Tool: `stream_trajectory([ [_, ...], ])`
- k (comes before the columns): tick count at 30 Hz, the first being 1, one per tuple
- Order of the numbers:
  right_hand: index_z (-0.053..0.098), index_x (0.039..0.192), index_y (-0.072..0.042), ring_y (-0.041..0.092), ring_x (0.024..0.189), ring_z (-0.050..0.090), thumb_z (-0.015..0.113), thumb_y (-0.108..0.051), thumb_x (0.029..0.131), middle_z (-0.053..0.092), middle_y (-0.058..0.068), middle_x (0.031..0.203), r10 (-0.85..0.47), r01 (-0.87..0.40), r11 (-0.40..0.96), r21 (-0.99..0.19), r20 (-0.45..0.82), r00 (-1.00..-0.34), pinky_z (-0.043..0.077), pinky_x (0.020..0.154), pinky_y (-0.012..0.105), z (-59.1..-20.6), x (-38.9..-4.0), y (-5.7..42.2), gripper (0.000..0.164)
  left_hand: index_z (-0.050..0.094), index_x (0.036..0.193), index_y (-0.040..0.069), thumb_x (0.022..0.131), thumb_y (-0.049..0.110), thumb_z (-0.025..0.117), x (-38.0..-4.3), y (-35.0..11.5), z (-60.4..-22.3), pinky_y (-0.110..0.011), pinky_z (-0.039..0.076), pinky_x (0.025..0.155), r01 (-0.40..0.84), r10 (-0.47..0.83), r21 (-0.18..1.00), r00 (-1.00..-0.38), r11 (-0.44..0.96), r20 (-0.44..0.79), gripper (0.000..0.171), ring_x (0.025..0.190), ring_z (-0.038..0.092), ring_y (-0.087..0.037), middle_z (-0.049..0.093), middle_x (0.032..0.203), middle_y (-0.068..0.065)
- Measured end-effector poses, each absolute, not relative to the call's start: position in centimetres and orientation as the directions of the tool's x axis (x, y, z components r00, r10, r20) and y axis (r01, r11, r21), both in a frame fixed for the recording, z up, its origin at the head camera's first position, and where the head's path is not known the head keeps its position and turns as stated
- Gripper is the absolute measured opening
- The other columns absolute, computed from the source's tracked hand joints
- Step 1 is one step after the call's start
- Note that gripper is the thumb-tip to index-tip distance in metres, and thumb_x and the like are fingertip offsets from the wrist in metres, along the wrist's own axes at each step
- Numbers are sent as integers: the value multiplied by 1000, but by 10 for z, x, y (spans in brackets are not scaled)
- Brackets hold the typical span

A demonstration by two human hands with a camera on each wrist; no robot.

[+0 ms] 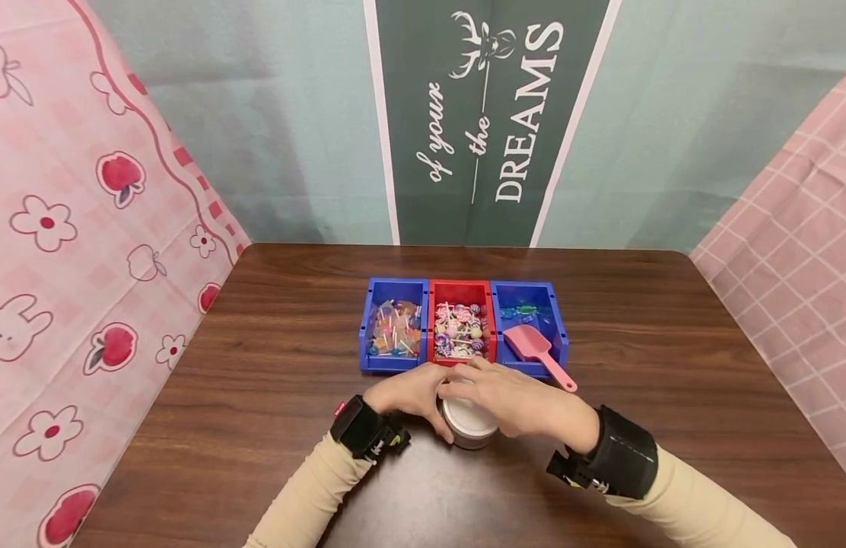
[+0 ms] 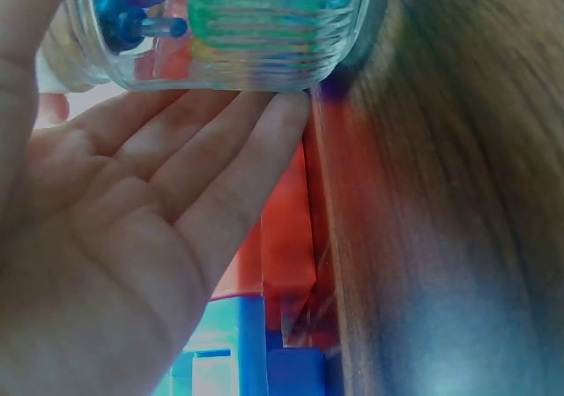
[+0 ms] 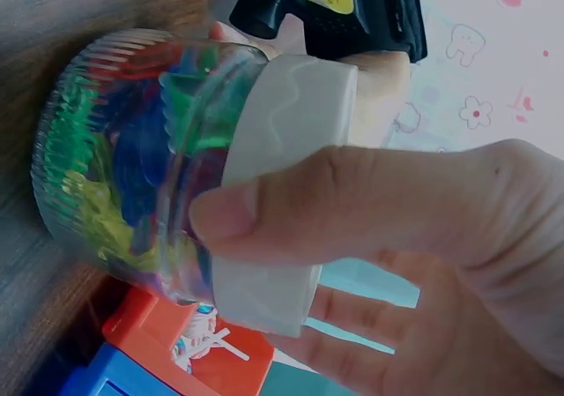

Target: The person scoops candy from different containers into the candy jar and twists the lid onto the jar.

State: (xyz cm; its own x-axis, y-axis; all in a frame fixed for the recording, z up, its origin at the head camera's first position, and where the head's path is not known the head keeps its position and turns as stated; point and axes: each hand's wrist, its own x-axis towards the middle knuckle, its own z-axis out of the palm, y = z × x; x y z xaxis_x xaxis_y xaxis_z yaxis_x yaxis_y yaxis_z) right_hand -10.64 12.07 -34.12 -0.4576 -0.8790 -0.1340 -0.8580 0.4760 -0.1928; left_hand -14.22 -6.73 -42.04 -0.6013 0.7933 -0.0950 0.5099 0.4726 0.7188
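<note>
A clear ribbed jar [image 3: 123, 162] filled with colourful candies stands upright on the table in front of the bins. Its wide white lid [image 3: 286, 105] sits on the mouth. My left hand [image 1: 418, 390] holds the jar from the left side, fingers behind it and thumb toward the front. From above and the right, my right hand [image 1: 515, 392] grips the lid, with its thumb pressed on the lid's edge in the right wrist view. In the left wrist view, the left fingers [image 2: 220, 149] lie along the glass.
Behind the jar stand three joined bins: a blue one [image 1: 423, 293] with wrapped sweets and lollipops, a red one [image 1: 460, 289] with lollipops, and another blue one [image 1: 556, 323] with a few sweets. A pink scoop [image 1: 532, 344] leans over that bin's front edge. Curtains border the brown table [image 1: 259, 380].
</note>
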Motion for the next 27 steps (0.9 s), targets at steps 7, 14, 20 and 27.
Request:
stream_trajectory([
  [7,55,123,-8,28,110,50,86,-3,53,55,10,121,-858,-836,514,-192,-90,-506,54,90,44,-346,-104,118,77,56,121,8,51,31,90,-143,-68,-422,-23,49,92,512,791,714,-605,477,-94,81,98,57,-6,66,112,-2],
  [14,56,121,-9,27,103,52,89,-13,51,57,9,115,-796,-768,605,-211,-127,-592,55,85,43,-338,-104,116,78,58,119,9,51,30,90,-143,-68,-421,-22,49,91,526,798,711,-597,466,-81,78,97,57,-5,67,110,-1],
  [20,57,118,-9,26,99,52,90,-17,50,57,10,111,-782,-755,622,-207,-121,-611,56,82,43,-331,-105,114,77,60,117,9,50,28,90,-143,-68,-420,-23,50,89,509,794,729,-603,458,-77,76,95,58,-5,69,107,-2],
  [27,56,122,-12,26,99,50,90,-12,48,56,8,113,-774,-742,633,-222,-144,-617,58,76,42,-337,-103,113,82,60,116,10,51,30,90,-143,-68,-421,-21,50,89,529,800,713,-595,459,-74,74,95,58,-4,68,109,-1],
])
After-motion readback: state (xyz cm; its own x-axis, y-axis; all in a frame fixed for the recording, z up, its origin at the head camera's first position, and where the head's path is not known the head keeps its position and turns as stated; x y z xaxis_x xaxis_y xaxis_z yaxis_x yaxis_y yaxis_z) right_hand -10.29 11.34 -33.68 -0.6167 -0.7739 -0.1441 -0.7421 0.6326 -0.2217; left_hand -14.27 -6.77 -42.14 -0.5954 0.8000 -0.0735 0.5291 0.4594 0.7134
